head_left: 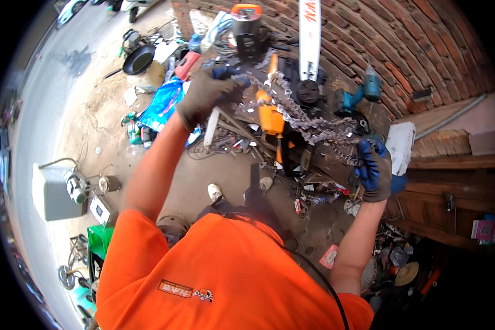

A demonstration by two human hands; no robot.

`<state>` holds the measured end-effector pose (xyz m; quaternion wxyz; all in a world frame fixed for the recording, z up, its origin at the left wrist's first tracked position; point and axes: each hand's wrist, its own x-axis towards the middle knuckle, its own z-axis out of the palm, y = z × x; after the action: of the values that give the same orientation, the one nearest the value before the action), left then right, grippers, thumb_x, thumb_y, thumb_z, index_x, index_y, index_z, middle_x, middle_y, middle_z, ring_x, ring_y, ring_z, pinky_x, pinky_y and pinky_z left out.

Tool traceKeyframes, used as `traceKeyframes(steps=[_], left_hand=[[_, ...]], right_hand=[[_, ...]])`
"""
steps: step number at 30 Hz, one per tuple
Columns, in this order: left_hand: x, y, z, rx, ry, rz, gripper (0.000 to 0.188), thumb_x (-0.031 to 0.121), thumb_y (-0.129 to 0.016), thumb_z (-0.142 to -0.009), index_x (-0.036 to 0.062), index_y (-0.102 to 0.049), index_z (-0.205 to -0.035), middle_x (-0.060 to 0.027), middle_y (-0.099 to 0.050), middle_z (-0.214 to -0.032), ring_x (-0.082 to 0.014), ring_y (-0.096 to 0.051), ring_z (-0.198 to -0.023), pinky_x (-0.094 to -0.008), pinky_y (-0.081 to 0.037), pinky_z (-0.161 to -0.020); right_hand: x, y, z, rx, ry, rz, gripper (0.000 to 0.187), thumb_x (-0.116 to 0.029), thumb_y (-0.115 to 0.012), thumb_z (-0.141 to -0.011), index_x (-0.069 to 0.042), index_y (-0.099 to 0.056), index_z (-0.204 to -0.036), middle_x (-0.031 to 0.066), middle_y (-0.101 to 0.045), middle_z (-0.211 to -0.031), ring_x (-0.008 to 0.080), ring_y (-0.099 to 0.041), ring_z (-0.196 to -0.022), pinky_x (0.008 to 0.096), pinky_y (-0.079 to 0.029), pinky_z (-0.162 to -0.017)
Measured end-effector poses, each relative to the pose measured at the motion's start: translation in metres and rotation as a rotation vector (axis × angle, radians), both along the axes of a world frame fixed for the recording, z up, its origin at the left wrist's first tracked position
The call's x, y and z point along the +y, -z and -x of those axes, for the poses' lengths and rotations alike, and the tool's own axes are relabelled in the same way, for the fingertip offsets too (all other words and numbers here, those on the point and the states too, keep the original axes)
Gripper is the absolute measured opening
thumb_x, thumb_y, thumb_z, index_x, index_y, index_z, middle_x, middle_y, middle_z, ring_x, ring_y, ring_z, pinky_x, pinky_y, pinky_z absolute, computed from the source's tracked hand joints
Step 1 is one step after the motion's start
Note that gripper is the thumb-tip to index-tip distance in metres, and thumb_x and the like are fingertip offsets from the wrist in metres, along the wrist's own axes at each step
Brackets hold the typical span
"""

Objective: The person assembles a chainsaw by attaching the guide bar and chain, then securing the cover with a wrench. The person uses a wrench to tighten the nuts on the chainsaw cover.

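A metal saw chain [297, 114] hangs in several loose strands between my two hands, above a cluttered workbench. My left hand [210, 93], in a grey glove with blue finger coating, is closed on its upper left end. At the lower right end, my right hand [375, 169] is curled round the chain in a matching glove. Partly behind the strands lies a chainsaw [270, 116] with an orange and black body. Its white guide bar [309, 41], or one beside it, points away toward the brick wall; where it joins is hidden.
A teal cordless drill [372, 86] rests right of the chain by the brick wall [423, 49]. Behind stands a dark canister with an orange top [246, 30]. Left are a black pan [139, 59], a red case [187, 65] and a blue bag [164, 103]. Wooden drawers [451, 187] stand at right.
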<state>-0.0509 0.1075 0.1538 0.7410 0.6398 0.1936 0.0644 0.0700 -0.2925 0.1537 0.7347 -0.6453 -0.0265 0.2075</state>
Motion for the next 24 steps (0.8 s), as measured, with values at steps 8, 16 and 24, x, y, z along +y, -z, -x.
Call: traceKeyframes(steps=[8,16,24], left_hand=[[0.133,-0.037,0.127,-0.062,0.008,-0.224,0.026,0.022,-0.062,-0.095,-0.0014,-0.070,-0.105,0.0005,-0.062,-0.074,-0.0041,-0.051,-0.055,-0.0217,-0.038,-0.047],[0.174,-0.009,0.200,0.210,0.068,-0.111,0.020,0.024,-0.076,-0.088,0.0048,-0.070,-0.091,0.0029,-0.062,-0.073,-0.0018,-0.050,-0.056,-0.0184,-0.038,-0.048],[0.122,0.067,0.224,0.004,-0.124,0.386,0.037,0.024,-0.052,-0.102,0.0058,-0.057,-0.134,-0.0033,-0.063,-0.083,-0.0073,-0.059,-0.061,-0.0209,-0.042,-0.046]], right_hand=[[0.143,0.016,0.032,-0.093,-0.110,-0.151,0.019,-0.021,-0.069,-0.095,-0.003,-0.067,-0.099,0.0039,-0.069,-0.089,0.0108,-0.059,-0.062,0.0263,-0.052,-0.061],[0.225,0.026,0.059,0.177,-0.299,-0.245,0.023,-0.029,-0.065,-0.098,-0.008,-0.067,-0.106,0.0008,-0.067,-0.085,0.0103,-0.059,-0.059,0.0318,-0.055,-0.059],[0.285,0.056,0.128,0.479,-0.206,-0.494,0.024,-0.036,-0.060,-0.100,-0.015,-0.065,-0.109,-0.0012,-0.069,-0.096,0.0096,-0.057,-0.061,0.0288,-0.049,-0.057]])
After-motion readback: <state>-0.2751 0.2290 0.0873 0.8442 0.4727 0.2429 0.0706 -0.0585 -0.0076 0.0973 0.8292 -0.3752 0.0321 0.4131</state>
